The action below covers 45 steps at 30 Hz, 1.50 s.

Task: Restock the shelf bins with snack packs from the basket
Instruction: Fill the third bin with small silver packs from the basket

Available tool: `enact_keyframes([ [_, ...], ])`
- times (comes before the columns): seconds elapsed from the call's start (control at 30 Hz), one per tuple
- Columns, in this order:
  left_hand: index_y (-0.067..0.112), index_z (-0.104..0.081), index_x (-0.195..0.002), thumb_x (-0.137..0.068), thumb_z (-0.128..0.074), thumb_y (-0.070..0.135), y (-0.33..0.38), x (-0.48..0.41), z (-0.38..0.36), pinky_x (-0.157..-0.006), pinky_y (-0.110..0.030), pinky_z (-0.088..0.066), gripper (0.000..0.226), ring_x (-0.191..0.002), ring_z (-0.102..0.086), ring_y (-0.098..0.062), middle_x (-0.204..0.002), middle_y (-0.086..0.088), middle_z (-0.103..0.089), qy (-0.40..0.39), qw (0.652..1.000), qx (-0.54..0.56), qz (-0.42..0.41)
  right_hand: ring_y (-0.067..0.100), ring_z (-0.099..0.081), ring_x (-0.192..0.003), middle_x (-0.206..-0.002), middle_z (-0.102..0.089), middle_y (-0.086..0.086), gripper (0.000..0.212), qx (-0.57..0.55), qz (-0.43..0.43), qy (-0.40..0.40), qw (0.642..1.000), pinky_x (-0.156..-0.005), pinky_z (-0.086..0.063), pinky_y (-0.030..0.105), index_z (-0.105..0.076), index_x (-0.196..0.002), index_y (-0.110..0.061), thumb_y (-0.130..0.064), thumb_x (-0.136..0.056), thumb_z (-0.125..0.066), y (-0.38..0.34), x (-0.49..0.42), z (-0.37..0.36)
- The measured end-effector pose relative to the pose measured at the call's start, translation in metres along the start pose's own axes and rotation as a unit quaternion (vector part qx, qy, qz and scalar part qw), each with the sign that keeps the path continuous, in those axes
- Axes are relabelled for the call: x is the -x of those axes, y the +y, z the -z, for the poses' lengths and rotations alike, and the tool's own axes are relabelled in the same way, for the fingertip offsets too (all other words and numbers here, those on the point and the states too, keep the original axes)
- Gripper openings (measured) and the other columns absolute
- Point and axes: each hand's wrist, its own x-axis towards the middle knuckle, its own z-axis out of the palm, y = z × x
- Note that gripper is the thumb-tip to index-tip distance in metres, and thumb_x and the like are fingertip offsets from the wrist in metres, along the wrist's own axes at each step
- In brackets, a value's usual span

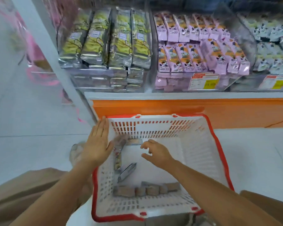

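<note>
A white basket (203,160) with a red rim stands on the floor below the shelf. Inside lie several snack packs: one long pack (118,158) along the left wall, a silver pack (127,171) beside it, a pack (134,141) at the far wall, and a row of brown packs (145,190) near me. My left hand (96,144) is flat with straight fingers over the basket's left rim. My right hand (155,151) hovers inside the basket with fingers loosely curled, just right of the far pack, holding nothing.
Clear shelf bins above hold yellow-green packs (104,39), purple packs (199,46) and grey packs (271,46). Price labels (204,82) hang on the bin fronts. An orange shelf base (186,110) runs behind the basket. My knees frame the basket on both sides.
</note>
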Motion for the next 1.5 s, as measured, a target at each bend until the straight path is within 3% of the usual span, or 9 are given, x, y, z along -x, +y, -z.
enact_keyframes([
  [0.13, 0.012, 0.002, -0.158, -0.096, -0.018, 0.051, 0.004, 0.003, -0.012, -0.123, -0.036, -0.003, 0.076, -0.151, 0.014, -0.012, -0.165, -0.001, 0.01, 0.026, 0.999, 0.033, 0.036, 0.021, -0.051, -0.12, -0.139, -0.049, 0.001, 0.044, 0.011, -0.001, -0.119, 0.993, -0.094, -0.04, 0.029, -0.05, -0.135, -0.02, -0.032, -0.094, -0.061, 0.009, -0.016, -0.041],
  [0.3, 0.01, -0.003, -0.158, -0.098, -0.024, 0.045, 0.008, 0.002, -0.013, -0.123, -0.039, -0.007, 0.073, -0.152, 0.009, -0.014, -0.166, -0.003, 0.006, 0.029, 0.997, 0.04, 0.054, 0.022, -0.039, -0.133, -0.148, -0.042, 0.002, 0.049, 0.025, -0.012, -0.19, 0.981, -0.107, -0.034, 0.033, -0.042, -0.142, -0.021, -0.024, -0.096, -0.057, 0.016, -0.029, -0.086],
  [0.53, 0.01, -0.007, -0.158, -0.099, -0.034, 0.037, 0.009, 0.003, -0.013, -0.122, -0.042, -0.012, 0.07, -0.153, 0.005, -0.014, -0.167, -0.003, 0.0, 0.036, 0.996, 0.045, 0.066, 0.03, -0.043, -0.118, -0.125, -0.047, 0.01, 0.045, 0.112, 0.006, -0.173, 0.978, -0.083, -0.04, 0.038, -0.05, -0.13, -0.013, 0.001, -0.087, -0.052, 0.02, -0.039, -0.122],
  [0.7, 0.01, -0.01, -0.158, -0.1, -0.032, 0.038, 0.008, 0.003, -0.013, -0.123, -0.04, -0.011, 0.068, -0.153, 0.003, -0.014, -0.166, -0.003, -0.003, 0.044, 0.996, 0.05, 0.063, 0.029, -0.045, -0.111, -0.119, -0.049, 0.011, 0.032, 0.14, 0.046, -0.173, 0.974, -0.078, -0.039, 0.036, -0.056, -0.115, -0.011, -0.009, -0.084, -0.063, 0.021, -0.044, -0.127],
  [1.03, 0.013, -0.011, -0.158, -0.097, -0.016, 0.053, 0.007, 0.003, -0.01, -0.124, -0.037, 0.002, 0.074, -0.153, 0.003, -0.017, -0.166, -0.001, 0.0, 0.023, 0.997, -0.007, 0.078, 0.02, -0.056, -0.091, -0.107, -0.058, 0.007, 0.031, -0.052, 0.037, -0.155, 0.986, -0.08, -0.048, 0.03, -0.06, -0.111, -0.016, -0.023, -0.084, -0.073, 0.02, -0.035, -0.056],
  [1.17, 0.01, -0.038, -0.15, -0.096, -0.021, 0.048, 0.02, 0.001, 0.003, -0.122, -0.046, -0.003, 0.068, -0.15, -0.02, -0.029, -0.159, -0.013, -0.03, 0.054, 0.996, -0.025, 0.06, 0.014, -0.058, -0.088, -0.107, -0.059, 0.001, 0.025, -0.164, 0.022, -0.077, 0.983, -0.072, -0.045, 0.019, -0.062, -0.107, -0.022, -0.022, -0.085, -0.073, 0.014, -0.015, -0.007],
  [1.3, 0.013, -0.061, -0.131, -0.1, -0.037, 0.031, 0.069, -0.01, 0.021, -0.109, -0.03, -0.03, 0.043, -0.126, -0.052, -0.025, -0.132, -0.006, -0.062, 0.034, 0.984, 0.172, 0.033, 0.016, -0.06, -0.097, -0.118, -0.058, -0.004, 0.029, -0.256, 0.01, -0.01, 0.967, -0.074, -0.051, 0.022, -0.062, -0.115, -0.023, -0.019, -0.088, -0.071, 0.001, 0.012, 0.052],
  [1.37, 0.019, -0.059, -0.134, -0.105, -0.043, 0.021, 0.097, -0.013, 0.028, -0.094, -0.011, -0.036, 0.034, -0.113, -0.056, -0.014, -0.127, 0.004, -0.062, -0.032, 0.953, 0.298, 0.047, 0.02, -0.06, -0.105, -0.123, -0.058, -0.004, 0.03, -0.295, 0.011, 0.02, 0.955, -0.081, -0.057, 0.031, -0.06, -0.114, -0.025, -0.016, -0.087, -0.071, -0.006, 0.027, 0.08],
  [1.5, 0.034, -0.062, -0.116, -0.105, -0.045, 0.02, 0.141, -0.017, 0.043, -0.085, -0.004, -0.039, 0.024, -0.1, -0.057, 0.006, -0.116, 0.018, -0.062, -0.104, 0.895, 0.433, 0.019, 0.021, -0.062, -0.095, -0.111, -0.061, 0.002, 0.034, -0.352, 0.026, 0.104, 0.93, -0.081, -0.057, 0.039, -0.057, -0.117, -0.021, -0.009, -0.088, -0.07, -0.017, 0.059, 0.126],
])
